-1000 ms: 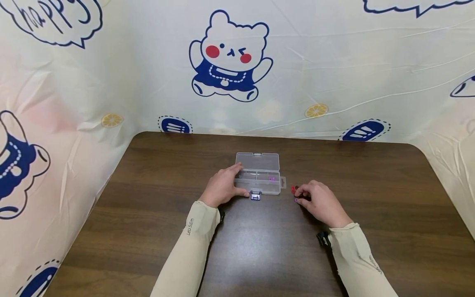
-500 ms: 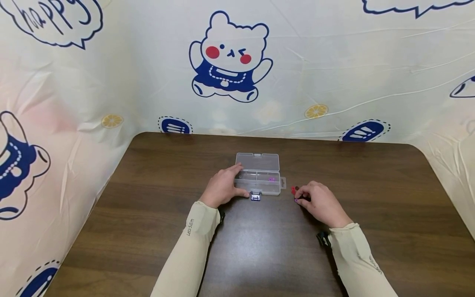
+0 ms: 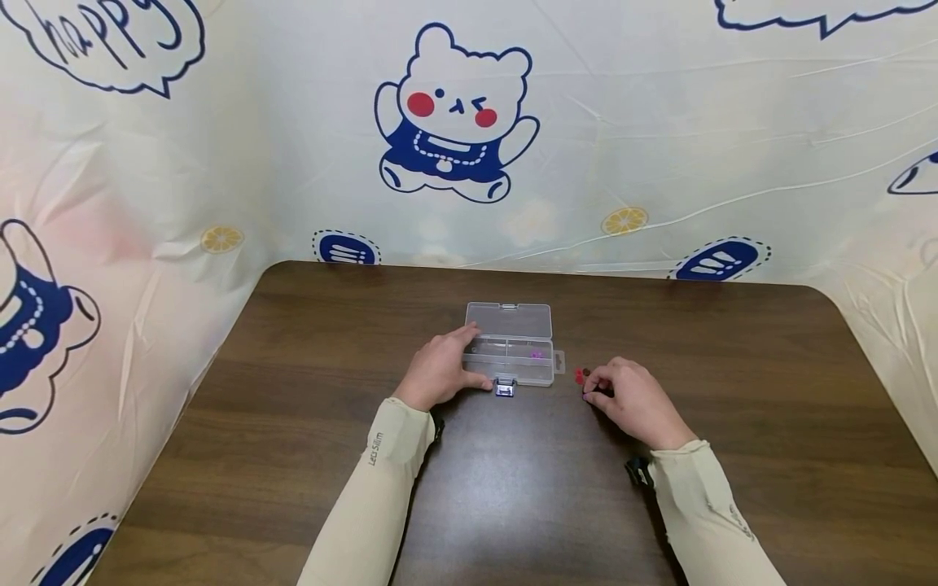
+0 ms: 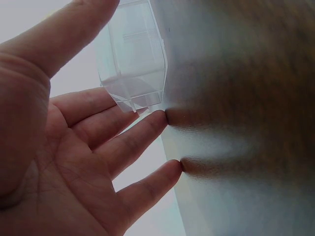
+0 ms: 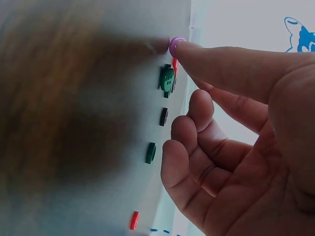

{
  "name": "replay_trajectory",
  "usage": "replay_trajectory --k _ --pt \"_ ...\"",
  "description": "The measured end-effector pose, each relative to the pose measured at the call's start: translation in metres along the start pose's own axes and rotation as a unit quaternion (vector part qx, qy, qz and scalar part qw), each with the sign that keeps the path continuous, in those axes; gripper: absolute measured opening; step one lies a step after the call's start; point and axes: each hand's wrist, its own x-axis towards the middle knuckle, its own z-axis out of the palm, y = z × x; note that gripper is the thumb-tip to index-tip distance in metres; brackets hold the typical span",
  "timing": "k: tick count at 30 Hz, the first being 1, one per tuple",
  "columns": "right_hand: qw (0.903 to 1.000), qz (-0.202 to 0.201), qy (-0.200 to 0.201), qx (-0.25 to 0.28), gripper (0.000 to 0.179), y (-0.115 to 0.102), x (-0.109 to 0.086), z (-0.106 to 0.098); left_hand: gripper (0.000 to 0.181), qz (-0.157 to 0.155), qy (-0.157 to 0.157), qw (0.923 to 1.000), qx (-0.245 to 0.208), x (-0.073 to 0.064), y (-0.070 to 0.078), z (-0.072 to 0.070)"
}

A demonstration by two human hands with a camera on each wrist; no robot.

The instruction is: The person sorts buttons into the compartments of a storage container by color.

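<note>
Right hand [image 3: 632, 400] has its thumb on the purple button [image 5: 173, 48], well in from the far and right edges of the surface [image 3: 506, 480]; its index fingertip is hidden, so whether it pinches I cannot tell. Gripping by the rim, clear of the green button [image 5: 168, 79] nearby, should work best. Left hand [image 3: 438, 368] holds the clear box's [image 3: 529, 374] left end between thumb and fingers; light, even pressure should steady it.

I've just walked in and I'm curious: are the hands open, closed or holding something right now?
Left hand: open, fingers nearly straight, touching the clear compartment box.
Right hand: closed, pinching a purple button.
</note>
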Motion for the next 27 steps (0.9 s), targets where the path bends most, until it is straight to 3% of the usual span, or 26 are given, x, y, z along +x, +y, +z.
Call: replay_trajectory --k 27 --pt "0.9993 -0.024 0.027 -0.003 0.008 -0.0053 0.0066 -0.0006 0.09 0.001 0.004 1.0 -0.001 -0.0001 -0.0006 0.0002"
